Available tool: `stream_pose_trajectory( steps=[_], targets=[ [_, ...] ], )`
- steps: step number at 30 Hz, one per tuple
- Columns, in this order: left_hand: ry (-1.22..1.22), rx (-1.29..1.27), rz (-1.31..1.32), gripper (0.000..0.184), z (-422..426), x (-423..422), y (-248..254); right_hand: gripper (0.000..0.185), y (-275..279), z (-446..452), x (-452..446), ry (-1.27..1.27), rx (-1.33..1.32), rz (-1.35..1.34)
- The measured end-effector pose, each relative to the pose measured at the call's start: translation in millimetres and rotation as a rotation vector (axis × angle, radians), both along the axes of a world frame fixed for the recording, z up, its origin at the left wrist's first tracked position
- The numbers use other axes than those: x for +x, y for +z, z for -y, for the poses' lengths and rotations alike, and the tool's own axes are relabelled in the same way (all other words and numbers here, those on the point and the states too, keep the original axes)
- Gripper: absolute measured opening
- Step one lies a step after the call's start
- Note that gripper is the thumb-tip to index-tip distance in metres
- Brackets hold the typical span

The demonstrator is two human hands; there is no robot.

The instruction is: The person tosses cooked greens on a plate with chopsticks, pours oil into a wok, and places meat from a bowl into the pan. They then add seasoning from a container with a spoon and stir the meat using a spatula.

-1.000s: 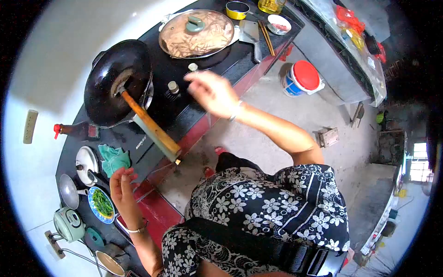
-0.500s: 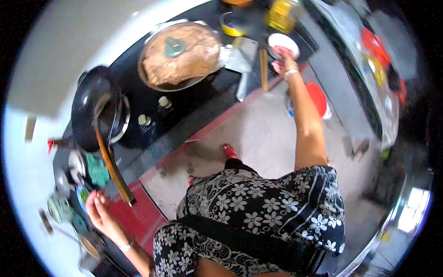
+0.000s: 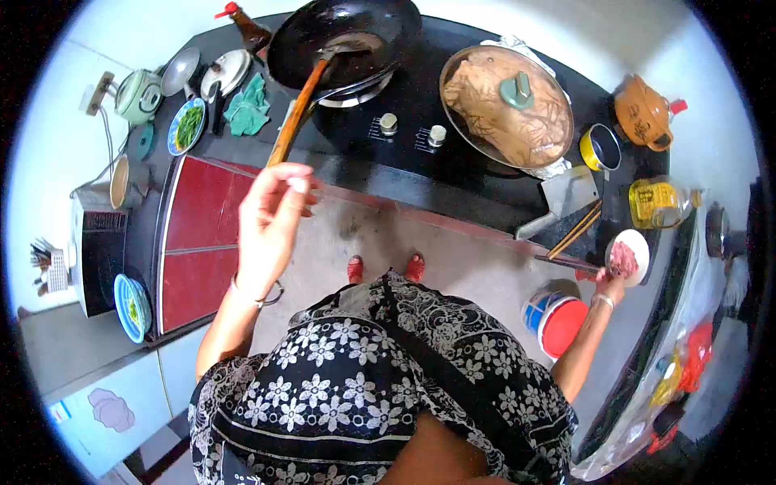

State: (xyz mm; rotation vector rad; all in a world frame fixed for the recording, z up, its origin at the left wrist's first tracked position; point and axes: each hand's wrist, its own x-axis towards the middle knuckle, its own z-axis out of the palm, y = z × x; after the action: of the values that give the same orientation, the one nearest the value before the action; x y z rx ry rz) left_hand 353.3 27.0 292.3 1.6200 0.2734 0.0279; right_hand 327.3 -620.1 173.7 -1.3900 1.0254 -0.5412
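My left hand (image 3: pixel 273 222) is raised just below the end of a spatula's wooden handle (image 3: pixel 303 109), its fingers loosely bent and apart. Whether the fingertips touch the handle is hard to see. The spatula's metal head rests inside a black wok (image 3: pixel 295 55) on the stove. At the right end of the counter, my right hand (image 3: pixel 612 288) grips a small white bowl (image 3: pixel 638 242). Pinkish sliced meat (image 3: pixel 622 260) lies in that bowl. Beside it are wooden chopsticks (image 3: pixel 575 229) and a cleaver (image 3: pixel 566 194).
A lidded pan (image 3: pixel 454 121) sits on the right burner. An oil jug (image 3: pixel 647 204), a yellow pot (image 3: pixel 592 158) and an orange pot (image 3: pixel 643 115) stand to the right. Left are a green cloth (image 3: pixel 247 109) and a plate of chopped greens (image 3: pixel 188 128). A red-lidded bucket (image 3: pixel 563 326) stands on the floor.
The view has swung left and levelled over the stove. My left hand has come up to the spatula handle. My right hand, earlier reaching to the white bowl, now grips it.
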Motion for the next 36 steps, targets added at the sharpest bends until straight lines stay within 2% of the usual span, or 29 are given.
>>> stream_pose_trajectory(
  steps=[1,2,3,5,8,9,11,15,18,21,22,26,28,29,31,33,34,36],
  targets=[
    [-0.031,0.007,-0.012,0.016,4.9,-1.1,-0.7,0.018,33.2,-43.5,2.1,-0.084,-0.006,-0.020],
    [-0.079,-0.045,-0.018,0.017,10.0,-1.2,-4.8,0.016,48.6,-55.6,-0.7,-0.051,-0.052,-0.094],
    [-0.145,-0.054,0.026,0.016,14.9,-0.9,-11.5,0.025,54.8,-53.4,-8.3,0.034,-0.047,-0.113],
    [-0.264,-0.264,-0.053,0.019,25.5,-1.1,-23.1,0.027,72.8,-77.3,-6.0,0.228,-0.047,-0.174],
    [-0.428,-0.441,-0.090,0.022,47.2,5.2,-28.0,0.031,124.1,-187.7,16.4,0.534,0.058,-0.143],
    [-0.489,-0.361,-0.131,0.030,50.8,10.2,-22.4,0.033,129.5,-215.1,25.7,0.627,0.109,-0.141],
    [-0.504,-0.487,-0.206,0.044,60.1,16.6,-14.4,0.034,135.2,-272.1,47.9,0.753,0.116,-0.172],
    [-0.401,-0.453,-0.154,0.061,45.0,19.6,-0.9,0.033,137.7,-357.8,79.3,1.140,0.234,-0.191],
    [-0.310,-0.443,-0.012,0.065,21.1,9.2,-6.5,0.032,148.0,-418.5,79.5,1.250,0.212,-0.234],
    [-0.102,-0.576,0.114,0.061,4.8,3.6,-17.0,0.032,148.6,-451.3,79.9,1.353,0.184,-0.253],
    [-0.034,-0.591,0.083,0.056,2.6,2.4,-15.2,0.031,148.9,-456.5,81.3,1.382,0.172,-0.261],
    [0.080,-0.558,0.089,0.048,-8.4,5.8,-28.5,0.033,148.9,-470.5,86.7,1.487,0.242,-0.244],
    [0.119,-0.690,0.090,0.040,-19.0,4.4,-22.0,0.036,154.4,-479.5,87.7,1.516,0.257,-0.223],
    [0.137,-0.751,0.088,0.037,-22.7,4.6,-17.7,0.043,154.4,-472.9,96.6,1.576,0.140,-0.207],
    [0.128,-0.655,0.067,0.036,-30.9,4.3,-17.0,0.041,139.1,-451.3,121.5,1.536,-0.179,-0.126],
    [0.152,-0.574,0.025,0.034,-35.7,10.8,-17.3,0.049,112.0,-423.3,155.9,1.591,-1.031,-0.056],
    [0.140,-0.568,0.022,0.034,-38.5,12.8,-21.2,0.054,108.3,-418.1,162.8,1.594,-1.264,0.041],
    [0.126,-0.541,0.013,0.034,-44.3,15.3,-29.6,0.054,93.4,-407.0,175.6,1.634,-1.557,0.011]
  ],
)
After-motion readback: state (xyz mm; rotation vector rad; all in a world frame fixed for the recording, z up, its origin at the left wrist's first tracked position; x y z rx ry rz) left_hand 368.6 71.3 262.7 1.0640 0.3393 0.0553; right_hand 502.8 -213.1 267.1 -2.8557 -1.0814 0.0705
